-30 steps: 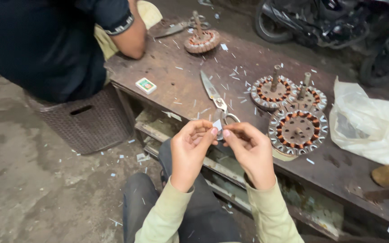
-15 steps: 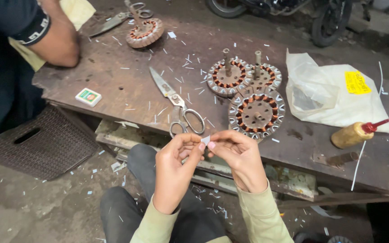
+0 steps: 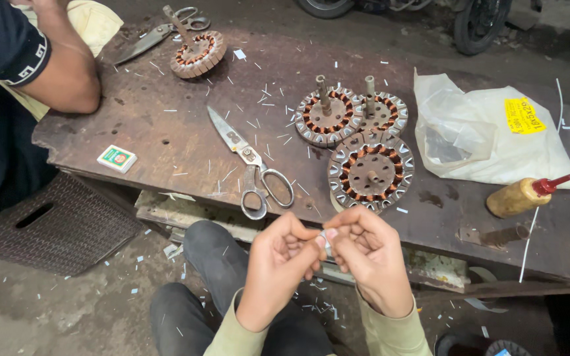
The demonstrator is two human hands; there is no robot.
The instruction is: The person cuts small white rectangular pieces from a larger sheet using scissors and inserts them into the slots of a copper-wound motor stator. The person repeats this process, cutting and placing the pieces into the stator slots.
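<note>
Paper strip pinched between both hands at bench edge

Strip [image 3: 324, 238], small and pale, sits between the fingertips of both hands; most of it is hidden by the fingers, so its exact shape cannot be told. Left hand [image 3: 278, 267] has thumb and forefinger closed together on the strip's left end, remaining fingers curled. Right hand [image 3: 369, 260] has its fingertips likewise clamped on the strip's right end, touching the left hand's fingertips. Both hands are held above the person's lap, just short of the workbench [image 3: 166, 132] edge.

Just beyond the fingertips lies a wound stator [image 3: 371, 170] with copper coils, flat on the bench. Farther beyond it stand two more stators with upright shafts, one [image 3: 328, 117] to the left and one [image 3: 381, 111] to the right, touching each other. Beyond and left of the left fingers lie large steel scissors [image 3: 251, 165], handles toward the person, blades closed. Well to the left of those rests a small matchbox [image 3: 117, 158].

Right of the right-hand fingers lies a brown glue bottle [image 3: 519, 196] with a red nozzle, on its side. Beyond it is a white plastic bag [image 3: 489, 128] with a yellow label. At the far left a second person's forearm [image 3: 67, 72] rests on the bench, near a fourth stator [image 3: 197, 54] and another pair of scissors [image 3: 159, 33]. Pale paper slivers are scattered over bench and floor.
</note>
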